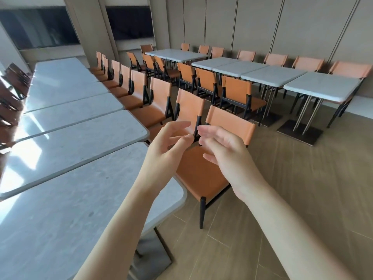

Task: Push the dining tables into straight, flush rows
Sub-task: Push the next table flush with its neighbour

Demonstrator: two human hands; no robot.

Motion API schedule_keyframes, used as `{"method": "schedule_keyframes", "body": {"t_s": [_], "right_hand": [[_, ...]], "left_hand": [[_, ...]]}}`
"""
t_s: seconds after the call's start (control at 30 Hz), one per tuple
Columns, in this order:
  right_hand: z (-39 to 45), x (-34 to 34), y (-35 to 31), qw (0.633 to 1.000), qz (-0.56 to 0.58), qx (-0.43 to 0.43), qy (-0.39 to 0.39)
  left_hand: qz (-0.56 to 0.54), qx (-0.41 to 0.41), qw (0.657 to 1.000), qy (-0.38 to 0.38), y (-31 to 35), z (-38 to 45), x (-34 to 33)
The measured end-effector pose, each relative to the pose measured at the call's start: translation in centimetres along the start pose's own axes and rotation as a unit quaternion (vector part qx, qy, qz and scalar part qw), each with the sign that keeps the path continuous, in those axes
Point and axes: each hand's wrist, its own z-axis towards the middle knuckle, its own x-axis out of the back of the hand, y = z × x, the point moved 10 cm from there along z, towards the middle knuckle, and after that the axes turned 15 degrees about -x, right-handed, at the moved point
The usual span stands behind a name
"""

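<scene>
L hand point(167, 146) and R hand point(224, 152) raised in mid-air, palms facing, fingers relaxed and loosely spread; neither holds anything, no contact w/ furniture; near row of white dining tables point(66, 126) runs along person's left, tops edge to edge; nearest table point(60, 219) below L forearm; orange chair point(203, 178) directly beneath hands; second table row point(272, 77) far right by wall.

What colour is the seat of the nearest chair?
Orange, with black legs; the chair shows best in the head view, the only one.
</scene>
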Motion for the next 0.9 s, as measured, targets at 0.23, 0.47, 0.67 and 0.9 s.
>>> {"method": "schedule_keyframes", "body": {"t_s": [0.23, 0.47, 0.67, 0.9], "right_hand": [[11.1, 5.1, -2.8, 1.000, 0.007, 0.011, 0.017], [18.9, 10.6, -3.7, 0.999, 0.016, 0.012, 0.042], [23.9, 16.1, -3.6, 0.998, 0.009, 0.013, 0.066], [30.0, 23.2, -2.6, 0.999, 0.001, 0.000, 0.042]], "left_hand": [[-0.005, -0.003, 1.000, 0.015, -3.4, 10.5, -3.6], [-0.011, -0.006, 1.000, -0.013, -6.2, 18.6, -9.2], [-0.018, 0.000, 0.999, -0.029, -8.8, 23.7, -14.4], [-0.012, 0.006, 0.999, -0.034, -11.1, 29.8, -22.0]]}}
